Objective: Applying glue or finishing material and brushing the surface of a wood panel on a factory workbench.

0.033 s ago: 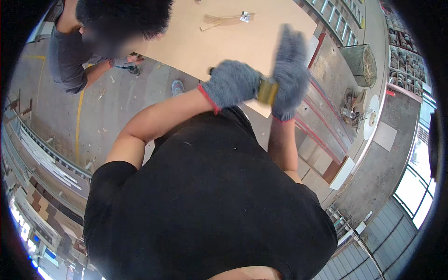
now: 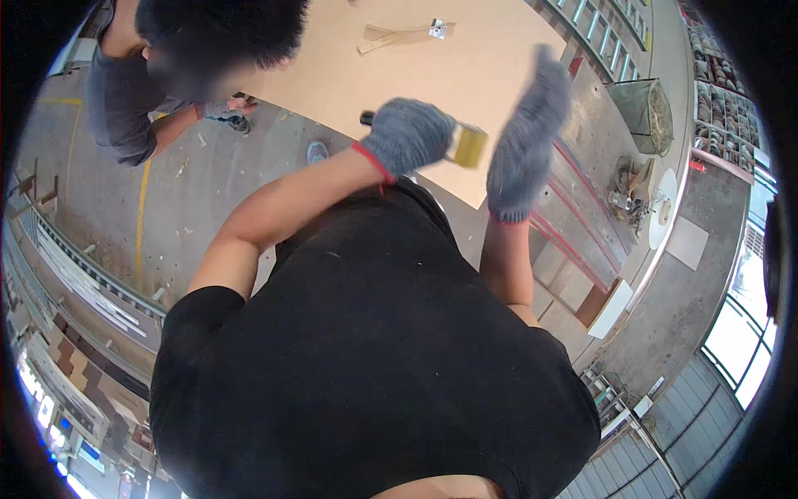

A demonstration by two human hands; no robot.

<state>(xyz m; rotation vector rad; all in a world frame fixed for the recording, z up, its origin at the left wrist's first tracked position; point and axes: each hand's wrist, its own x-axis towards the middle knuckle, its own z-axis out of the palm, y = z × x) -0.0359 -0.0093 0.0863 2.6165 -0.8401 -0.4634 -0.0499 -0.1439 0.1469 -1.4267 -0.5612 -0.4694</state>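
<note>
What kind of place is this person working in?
Most likely a woodworking or panel workshop: a large pale board fills the bench, the gloved left hand grips a brush, and the concrete floor is littered with offcuts.

The left hand [image 2: 409, 133] closes round a brush [image 2: 465, 145] over the near edge of a large board [image 2: 465, 66]; the right hand [image 2: 524, 141] is raised just right of the brush. Another person [image 2: 158, 75] stands at the board's left end; a paper scrap [image 2: 399, 33] lies on its far part
</note>
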